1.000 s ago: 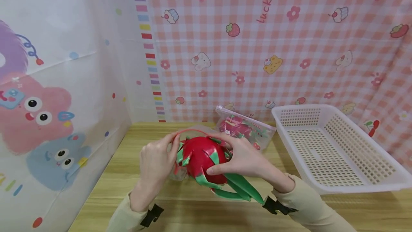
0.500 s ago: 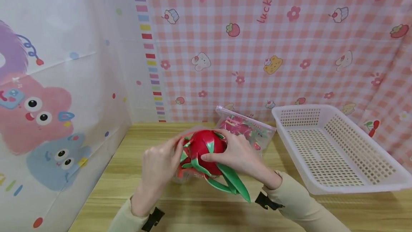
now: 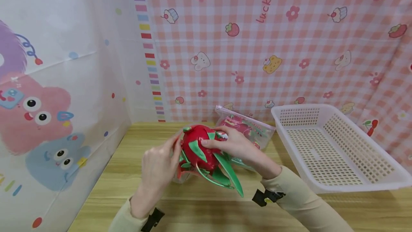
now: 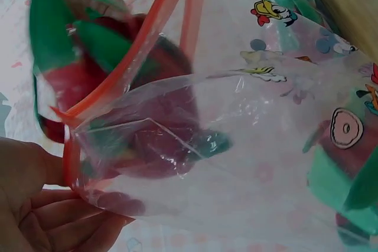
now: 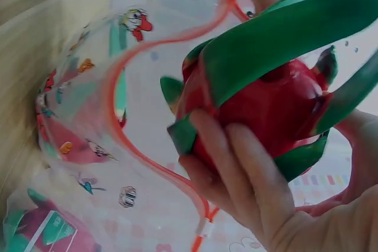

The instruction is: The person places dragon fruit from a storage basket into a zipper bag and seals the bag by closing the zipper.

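Right hand (image 3: 236, 146) grips dragon fruit (image 3: 199, 148); left hand (image 3: 157, 169) pinches bag (image 4: 236, 146) rim.

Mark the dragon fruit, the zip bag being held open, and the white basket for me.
dragon fruit (image 3: 199, 149), head view, on its red skin below the thumb.
zip bag (image 4: 236, 128), left wrist view, on its clear printed side wall.
white basket (image 3: 334, 112), head view, on its perforated right wall.

Count, head view: two hands, left (image 3: 157, 169) and right (image 3: 239, 148). Two toy dragon fruits: one held (image 3: 199, 148), one sealed in the rear bag (image 3: 236, 124). Two clear zip bags: one with orange rim (image 4: 195, 140), one at the rear (image 3: 254, 126). One white basket (image 3: 334, 149). One tabletop (image 3: 199, 203).
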Demonstrator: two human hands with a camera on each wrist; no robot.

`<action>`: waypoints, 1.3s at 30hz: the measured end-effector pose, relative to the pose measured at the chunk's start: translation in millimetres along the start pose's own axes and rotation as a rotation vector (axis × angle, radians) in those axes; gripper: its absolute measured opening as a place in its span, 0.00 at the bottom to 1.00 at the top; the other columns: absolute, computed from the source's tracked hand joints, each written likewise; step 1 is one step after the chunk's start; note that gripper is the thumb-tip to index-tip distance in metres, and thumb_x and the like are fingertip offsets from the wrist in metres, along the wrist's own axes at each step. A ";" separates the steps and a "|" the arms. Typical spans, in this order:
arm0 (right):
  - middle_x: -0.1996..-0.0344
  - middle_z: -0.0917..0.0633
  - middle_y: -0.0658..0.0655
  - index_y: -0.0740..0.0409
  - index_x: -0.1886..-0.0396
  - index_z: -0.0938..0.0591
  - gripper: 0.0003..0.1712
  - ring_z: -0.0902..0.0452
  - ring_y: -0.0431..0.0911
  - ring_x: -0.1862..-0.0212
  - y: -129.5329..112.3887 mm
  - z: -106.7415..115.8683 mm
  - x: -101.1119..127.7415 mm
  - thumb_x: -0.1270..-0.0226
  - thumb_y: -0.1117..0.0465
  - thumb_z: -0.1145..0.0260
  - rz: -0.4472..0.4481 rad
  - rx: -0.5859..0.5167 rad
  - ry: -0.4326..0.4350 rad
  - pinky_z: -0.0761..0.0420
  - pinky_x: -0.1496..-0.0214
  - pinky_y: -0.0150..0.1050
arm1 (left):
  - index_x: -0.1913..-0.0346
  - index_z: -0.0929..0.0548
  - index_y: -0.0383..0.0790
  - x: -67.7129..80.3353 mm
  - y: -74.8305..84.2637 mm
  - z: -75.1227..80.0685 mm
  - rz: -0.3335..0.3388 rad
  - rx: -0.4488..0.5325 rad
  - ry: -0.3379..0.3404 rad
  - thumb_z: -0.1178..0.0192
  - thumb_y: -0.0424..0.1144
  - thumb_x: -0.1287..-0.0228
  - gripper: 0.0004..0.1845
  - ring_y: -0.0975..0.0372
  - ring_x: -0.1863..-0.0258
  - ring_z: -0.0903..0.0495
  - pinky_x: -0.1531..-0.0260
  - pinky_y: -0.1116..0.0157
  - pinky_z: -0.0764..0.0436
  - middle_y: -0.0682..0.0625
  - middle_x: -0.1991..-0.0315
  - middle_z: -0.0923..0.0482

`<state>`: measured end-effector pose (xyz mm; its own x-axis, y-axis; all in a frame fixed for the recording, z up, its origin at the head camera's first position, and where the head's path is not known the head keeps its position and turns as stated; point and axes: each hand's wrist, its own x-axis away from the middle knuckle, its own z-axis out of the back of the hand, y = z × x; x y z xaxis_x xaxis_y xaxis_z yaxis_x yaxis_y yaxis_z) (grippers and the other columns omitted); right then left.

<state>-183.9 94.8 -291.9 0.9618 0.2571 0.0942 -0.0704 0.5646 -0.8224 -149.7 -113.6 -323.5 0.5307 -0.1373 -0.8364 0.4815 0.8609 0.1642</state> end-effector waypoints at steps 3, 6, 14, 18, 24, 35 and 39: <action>0.51 0.17 0.55 0.51 0.38 0.28 0.43 0.20 0.45 0.55 1.4 -5.3 0.3 0.51 0.35 0.30 0.020 0.066 0.067 0.18 0.58 0.38 | 0.64 0.13 0.31 -0.6 0.5 1.7 0.011 0.002 0.004 0.35 0.29 0.45 0.06 0.73 0.93 0.51 0.90 0.78 0.53 0.48 0.92 0.25; 0.57 0.16 0.56 0.53 0.42 0.29 0.42 0.18 0.43 0.61 4.1 -12.1 -0.1 0.52 0.36 0.29 0.047 0.141 0.141 0.18 0.65 0.35 | 0.65 0.13 0.31 -0.8 0.5 2.1 0.003 -0.006 0.005 0.35 0.30 0.45 0.06 0.73 0.93 0.50 0.90 0.79 0.52 0.49 0.92 0.26; 0.73 0.16 0.56 0.61 0.52 0.30 0.39 0.21 0.40 0.77 8.6 -23.5 -9.0 0.51 0.38 0.28 0.057 0.205 0.180 0.24 0.77 0.32 | 0.67 0.16 0.36 1.8 4.7 -0.1 -0.060 -0.019 0.030 0.36 0.31 0.46 0.03 0.72 0.91 0.51 0.91 0.77 0.51 0.53 0.92 0.31; 0.78 0.20 0.54 0.62 0.56 0.29 0.36 0.25 0.40 0.80 10.0 -22.3 -16.8 0.47 0.36 0.32 0.007 0.151 0.192 0.30 0.80 0.31 | 0.68 0.19 0.35 6.4 7.5 1.3 -0.012 -0.067 -0.009 0.36 0.32 0.46 0.04 0.70 0.90 0.53 0.91 0.76 0.52 0.55 0.93 0.38; 0.87 0.32 0.47 0.56 0.73 0.32 0.29 0.38 0.38 0.85 13.4 -24.1 -24.5 0.45 0.36 0.33 0.006 0.095 0.205 0.41 0.84 0.31 | 0.74 0.26 0.37 15.1 8.2 5.4 0.065 -0.145 -0.106 0.39 0.33 0.42 0.07 0.68 0.91 0.51 0.92 0.75 0.53 0.56 0.92 0.45; 0.53 0.19 0.67 0.73 0.51 0.27 0.22 0.18 0.52 0.48 6.8 -40.0 -26.2 0.25 0.54 0.49 0.125 -0.492 -0.142 0.19 0.47 0.39 | 0.64 0.17 0.26 10.8 1.5 6.9 0.048 -0.130 -0.089 0.41 0.28 0.41 0.07 0.70 0.92 0.48 0.92 0.76 0.50 0.52 0.94 0.36; 0.57 0.15 0.65 0.69 0.57 0.21 0.10 0.16 0.53 0.54 14.2 -33.6 -35.2 0.32 0.66 0.43 0.471 -0.096 0.073 0.16 0.54 0.39 | 0.71 0.18 0.26 4.5 -7.2 6.2 0.090 -0.092 -0.022 0.43 0.26 0.40 0.06 0.70 0.93 0.49 0.91 0.75 0.51 0.50 0.95 0.36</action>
<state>-209.9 67.5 -325.7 0.8476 0.4095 -0.3375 -0.4810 0.3240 -0.8146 -146.5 -123.5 -325.2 0.5842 -0.0673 -0.8089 0.3657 0.9115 0.1883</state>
